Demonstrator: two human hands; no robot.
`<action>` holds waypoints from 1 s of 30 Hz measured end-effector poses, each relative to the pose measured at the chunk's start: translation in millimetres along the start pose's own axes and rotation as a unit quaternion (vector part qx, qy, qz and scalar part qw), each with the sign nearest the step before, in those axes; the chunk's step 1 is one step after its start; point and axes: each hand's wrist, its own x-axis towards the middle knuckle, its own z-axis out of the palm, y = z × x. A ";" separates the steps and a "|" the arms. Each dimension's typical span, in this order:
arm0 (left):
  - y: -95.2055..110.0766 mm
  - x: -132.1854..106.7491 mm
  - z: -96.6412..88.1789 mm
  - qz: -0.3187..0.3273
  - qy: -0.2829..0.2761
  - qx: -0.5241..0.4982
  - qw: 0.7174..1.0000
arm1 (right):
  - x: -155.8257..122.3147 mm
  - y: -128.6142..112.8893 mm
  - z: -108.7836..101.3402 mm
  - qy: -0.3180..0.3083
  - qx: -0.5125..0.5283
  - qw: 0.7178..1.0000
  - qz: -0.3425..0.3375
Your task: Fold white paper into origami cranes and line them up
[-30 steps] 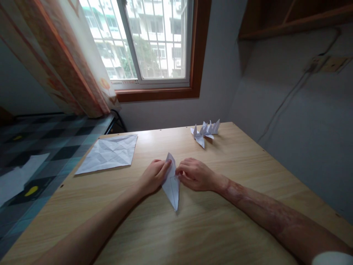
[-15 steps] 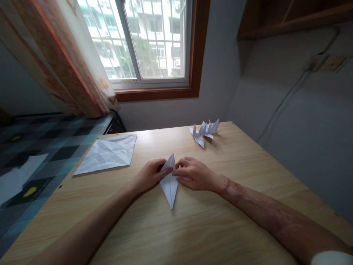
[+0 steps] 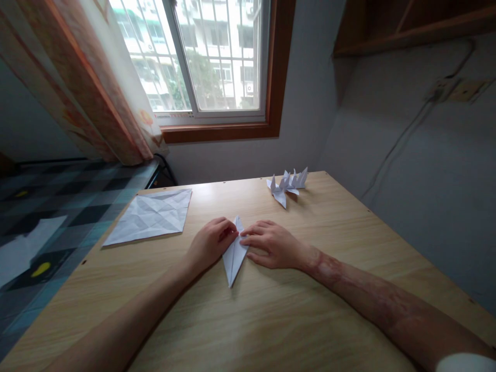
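Note:
A white folded paper [image 3: 234, 258], long and diamond-shaped with a crease down its middle, lies on the wooden table between my hands. Its narrow point faces me, slightly to the left. My left hand [image 3: 213, 238] is closed at the paper's left edge, thumb and fingertips pinching it near its upper half. From the other side, my right hand [image 3: 271, 243] rests with its fingers stretched out, fingertips touching the paper's right edge and surface. The fingers hide parts of both upper edges.
A creased sheet of white paper [image 3: 155, 214] lies at the table's left. Several folded paper cranes [image 3: 279, 192] stand near the back right corner. A checked bed [image 3: 77, 206] with a loose paper [image 3: 33, 248] adjoins on the left. Behind the table [image 3: 271, 320] is a window.
The folded paper has turned slightly, its near point swinging left and a little away from me. My left thumb has drawn back toward the paper's left side; my right hand has barely moved.

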 end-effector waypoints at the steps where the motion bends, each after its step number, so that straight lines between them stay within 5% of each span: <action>1: 0.0 0.0 -1.9 0.016 -0.011 0.000 1.000 | 0.2 0.2 -0.3 0.001 -0.006 1.000 0.005; 9: -16.8 -2.5 -30.9 0.151 -0.162 -0.033 0.975 | -0.1 6.3 -2.4 0.023 -0.029 0.999 0.027; 13: -22.6 -3.8 -34.2 0.177 -0.190 -0.006 0.966 | -0.3 7.8 -3.2 0.026 -0.031 0.998 0.037; 30: -22.5 -1.7 -22.8 0.211 -0.138 0.031 0.967 | 0.0 13.4 1.3 0.052 -0.006 0.998 0.046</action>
